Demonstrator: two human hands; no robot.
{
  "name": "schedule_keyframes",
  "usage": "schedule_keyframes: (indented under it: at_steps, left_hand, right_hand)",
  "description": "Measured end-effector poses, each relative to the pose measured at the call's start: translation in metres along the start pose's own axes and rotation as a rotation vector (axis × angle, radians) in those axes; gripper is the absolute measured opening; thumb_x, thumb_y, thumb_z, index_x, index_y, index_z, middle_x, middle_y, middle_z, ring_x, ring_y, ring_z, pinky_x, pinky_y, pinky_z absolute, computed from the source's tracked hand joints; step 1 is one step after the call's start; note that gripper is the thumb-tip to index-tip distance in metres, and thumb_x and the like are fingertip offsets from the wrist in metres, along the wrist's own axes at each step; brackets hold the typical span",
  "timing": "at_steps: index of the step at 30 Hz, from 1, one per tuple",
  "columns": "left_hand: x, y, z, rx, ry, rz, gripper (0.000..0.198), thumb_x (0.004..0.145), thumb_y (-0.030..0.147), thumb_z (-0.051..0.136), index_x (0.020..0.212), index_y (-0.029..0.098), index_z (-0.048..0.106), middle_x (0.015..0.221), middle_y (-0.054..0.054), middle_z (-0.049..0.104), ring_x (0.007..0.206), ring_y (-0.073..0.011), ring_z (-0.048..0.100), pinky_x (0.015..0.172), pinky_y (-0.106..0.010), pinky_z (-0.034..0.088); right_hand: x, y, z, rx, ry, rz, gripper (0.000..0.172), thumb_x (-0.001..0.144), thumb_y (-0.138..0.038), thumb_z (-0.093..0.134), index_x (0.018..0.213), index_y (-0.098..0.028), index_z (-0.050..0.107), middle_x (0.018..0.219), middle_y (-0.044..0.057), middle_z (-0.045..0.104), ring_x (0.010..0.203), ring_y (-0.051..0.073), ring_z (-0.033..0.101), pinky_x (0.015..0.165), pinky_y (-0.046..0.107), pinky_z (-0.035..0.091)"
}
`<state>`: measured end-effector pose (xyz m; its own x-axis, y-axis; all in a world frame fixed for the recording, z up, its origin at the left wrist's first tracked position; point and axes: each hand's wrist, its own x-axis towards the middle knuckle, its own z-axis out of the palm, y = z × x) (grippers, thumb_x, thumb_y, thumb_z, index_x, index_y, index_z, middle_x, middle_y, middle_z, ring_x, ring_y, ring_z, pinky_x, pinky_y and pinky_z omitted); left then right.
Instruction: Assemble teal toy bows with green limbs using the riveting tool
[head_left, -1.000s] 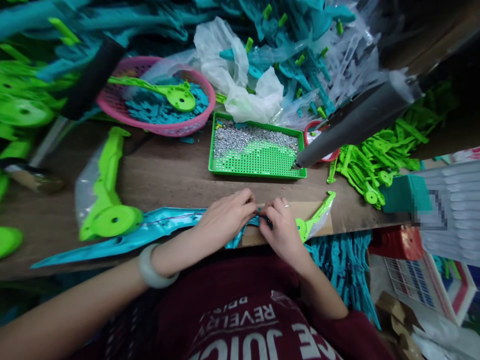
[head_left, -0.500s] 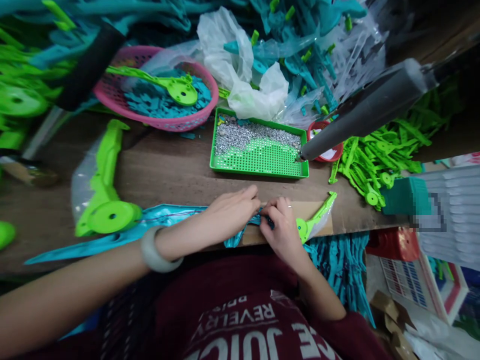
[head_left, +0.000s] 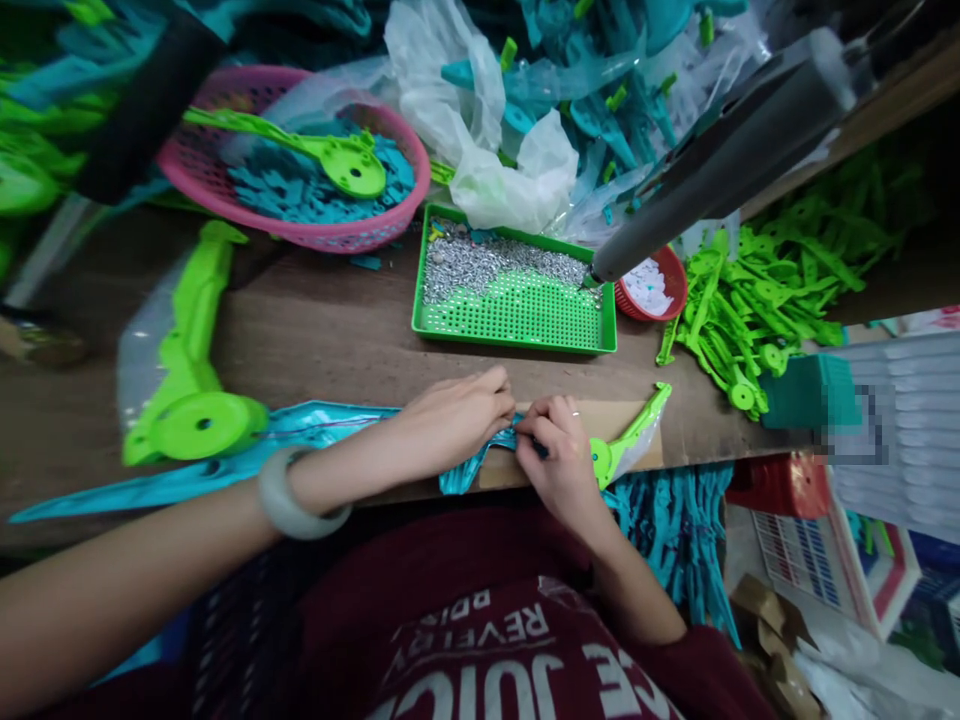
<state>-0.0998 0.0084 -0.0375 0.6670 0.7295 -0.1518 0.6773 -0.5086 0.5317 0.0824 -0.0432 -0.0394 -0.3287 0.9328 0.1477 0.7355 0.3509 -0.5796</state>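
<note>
A long, pointed blue plastic shell [head_left: 319, 425] lies along the table's front edge, with a thin dark wire running in it. My left hand [head_left: 461, 415], coming across the shell, has its fingers closed at the shell's narrower right part. Close beside it, my right hand [head_left: 553, 440] pinches at the same stretch, thumb and forefinger together. What lies right between the fingertips is mostly hidden. A green plastic part [head_left: 611, 460] with a clear piece sits just right of my right hand. Left of my hands, a larger green part [head_left: 202, 425] with a round disc touches the shell.
A green perforated tray [head_left: 517, 342] of small metal screws stands ahead. Above its right end hangs a grey powered screwdriver [head_left: 720, 150]. A pink basket [head_left: 337, 238] of blue pieces, a red basket [head_left: 652, 312] of white pieces and piled green parts [head_left: 750, 310] surround it.
The view has shifted slightly, so the screwdriver tip and baskets appear moved. Both hands stay together on the blue shell with nearly the same grip.
</note>
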Motion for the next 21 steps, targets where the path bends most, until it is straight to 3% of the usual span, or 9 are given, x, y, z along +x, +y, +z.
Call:
schedule_keyframes:
  at_steps: [5,10,17,21]
  left_hand:
    - [-0.001,0.002,0.003,0.005,0.013,-0.055,0.023,0.097,0.021,0.048,0.082,0.018,0.066,0.094,-0.006,0.059,0.071,-0.0168,0.055,0.064,-0.031,0.039]
    - [-0.002,0.000,0.003,-0.076,-0.003,-0.034,0.022,0.099,0.025,0.050,0.085,0.018,0.066,0.099,-0.006,0.061,0.086,-0.0186,0.062,0.074,-0.031,0.044]
    - [-0.003,0.013,-0.002,0.068,-0.040,-0.109,0.018,0.098,0.024,0.053,0.089,0.018,0.068,0.100,-0.008,0.061,0.086,-0.0223,0.062,0.071,-0.034,0.044]
    - [-0.003,0.021,-0.004,0.154,-0.056,-0.116,0.016,0.098,0.021,0.053,0.094,0.017,0.068,0.101,-0.009,0.061,0.091,-0.0235,0.063,0.075,-0.034,0.046]
  right_hand:
    - [0.002,0.002,-0.003,0.038,-0.036,-0.004,0.019,0.091,-0.009,0.055,0.080,-0.021,0.064,0.088,0.006,0.060,0.088,0.022,0.052,0.080,0.038,0.045]
    - [0.003,0.003,-0.004,0.068,-0.081,0.043,0.018,0.093,-0.011,0.054,0.083,-0.022,0.064,0.090,0.005,0.059,0.091,0.022,0.052,0.082,0.038,0.046]
    - [0.002,0.002,-0.002,-0.032,-0.080,0.036,0.016,0.090,-0.009,0.055,0.081,-0.019,0.063,0.093,0.007,0.056,0.093,0.024,0.050,0.083,0.040,0.046]
    - [0.005,0.001,-0.006,-0.076,-0.169,-0.033,0.019,0.093,-0.009,0.053,0.079,-0.018,0.064,0.095,0.009,0.057,0.095,0.025,0.048,0.083,0.040,0.046]
